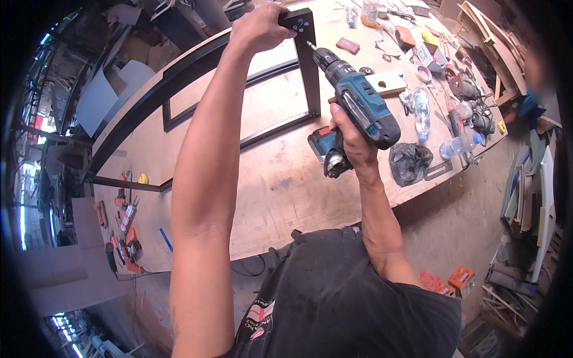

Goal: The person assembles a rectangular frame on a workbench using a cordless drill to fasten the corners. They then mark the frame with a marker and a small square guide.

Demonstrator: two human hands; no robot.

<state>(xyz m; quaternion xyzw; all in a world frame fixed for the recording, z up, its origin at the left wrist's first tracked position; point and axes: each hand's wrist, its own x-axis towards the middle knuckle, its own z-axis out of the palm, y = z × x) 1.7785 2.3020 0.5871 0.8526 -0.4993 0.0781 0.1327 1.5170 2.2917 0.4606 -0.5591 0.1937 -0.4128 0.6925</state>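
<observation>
A black frame (306, 77) stands upright on the wooden workbench (286, 185). My left hand (258, 30) is closed round its top bar, beside the far right corner, where several small screw heads or holes show. In my right hand (356, 140) is a teal and black cordless drill (358, 95), gripped by its handle. The drill's bit points up and left at the frame's corner post, just below the corner; I cannot tell whether the tip touches it. The drill's battery (322, 143) hangs at the left of my wrist.
Right on the bench lie a plastic bottle (422, 110), another bottle (456, 147), a crumpled black bag (409, 162), a pale wood block (388, 83) and scattered tools. A sealant tube (127, 218) and an orange tool (131, 244) lie at the left. Boards (534, 185) lean at the right.
</observation>
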